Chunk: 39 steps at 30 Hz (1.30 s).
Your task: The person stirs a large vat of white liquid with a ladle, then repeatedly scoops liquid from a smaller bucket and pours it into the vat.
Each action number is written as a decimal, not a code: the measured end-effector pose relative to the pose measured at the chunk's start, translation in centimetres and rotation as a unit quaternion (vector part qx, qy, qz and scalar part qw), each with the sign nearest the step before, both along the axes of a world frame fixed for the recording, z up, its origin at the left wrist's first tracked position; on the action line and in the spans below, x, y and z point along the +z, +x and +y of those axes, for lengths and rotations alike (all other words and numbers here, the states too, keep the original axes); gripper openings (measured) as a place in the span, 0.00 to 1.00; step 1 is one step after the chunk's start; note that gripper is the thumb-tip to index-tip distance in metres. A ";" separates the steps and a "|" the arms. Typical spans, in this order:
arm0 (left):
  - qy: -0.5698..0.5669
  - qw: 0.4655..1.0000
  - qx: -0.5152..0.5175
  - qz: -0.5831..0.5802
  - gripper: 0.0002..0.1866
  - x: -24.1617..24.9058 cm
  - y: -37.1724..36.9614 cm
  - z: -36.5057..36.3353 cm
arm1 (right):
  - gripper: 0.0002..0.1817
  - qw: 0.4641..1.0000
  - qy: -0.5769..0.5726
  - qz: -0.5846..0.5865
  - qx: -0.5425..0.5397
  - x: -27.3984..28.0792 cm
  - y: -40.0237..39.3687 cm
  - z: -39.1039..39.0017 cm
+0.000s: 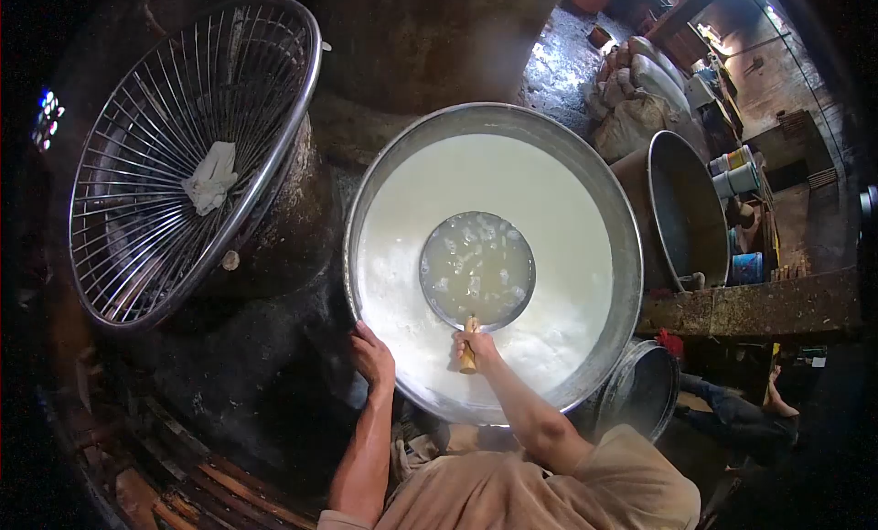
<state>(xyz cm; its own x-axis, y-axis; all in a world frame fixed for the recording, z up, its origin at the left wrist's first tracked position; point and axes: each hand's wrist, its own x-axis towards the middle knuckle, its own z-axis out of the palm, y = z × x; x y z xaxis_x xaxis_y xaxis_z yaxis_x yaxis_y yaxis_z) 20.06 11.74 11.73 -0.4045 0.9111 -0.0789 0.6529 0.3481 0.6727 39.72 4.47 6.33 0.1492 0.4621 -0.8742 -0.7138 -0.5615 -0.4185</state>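
A large round metal vat (pixel 498 112) of milky white liquid (pixel 549 201) stands right in front of me. My right hand (pixel 476 344) is closed around the short wooden handle (pixel 468 359) of a wide, round ladle (pixel 439 301). The ladle's bowl sits level in the vat and holds cloudy, paler-grey liquid with small white clumps. At the vat's left front edge, my left hand (pixel 371 356) grips the rim, its fingers partly hidden. White froth or curd (pixel 402 297) shows on the liquid near the front.
At left, a large wire-barred metal basket (pixel 306 100) leans over a drum, with a white cloth (pixel 212 178) in it. Another metal vat (pixel 688 210) and stacked sacks (pixel 654 82) stand at right. A smaller drum (pixel 640 388) is close by my right; a person's leg (pixel 732 406) shows beyond it.
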 end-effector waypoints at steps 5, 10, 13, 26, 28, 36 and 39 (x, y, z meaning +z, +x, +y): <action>0.033 0.999 0.031 -0.007 0.22 0.1 0.3 0.3 | 0.01 1.000 -0.009 -0.017 0.007 -0.4 2.5 -1.9; -0.014 1.000 0.021 0.004 0.27 1.4 0.1 0.7 | 0.05 0.996 0.010 -0.085 0.027 0.5 5.5 -4.0; -0.022 0.999 0.024 0.017 0.28 1.1 -0.2 0.7 | 0.06 0.997 0.006 -0.072 0.032 -0.2 8.1 -6.0; -0.014 0.999 0.028 0.014 0.31 1.1 -0.2 0.9 | 0.04 0.961 0.029 -0.259 0.091 4.9 18.2 -14.5; -0.008 0.999 0.022 0.027 0.31 0.4 -0.3 1.1 | 0.04 0.921 -0.043 -0.360 0.141 6.7 19.5 -15.6; -0.023 1.000 0.015 -0.004 0.29 1.4 -0.2 0.6 | 0.17 0.714 -0.106 -0.671 0.170 12.7 27.8 -20.7; -0.012 1.000 0.008 -0.023 0.27 0.9 -0.3 0.8 | 0.23 0.664 -0.097 -0.732 0.118 17.6 27.5 -21.2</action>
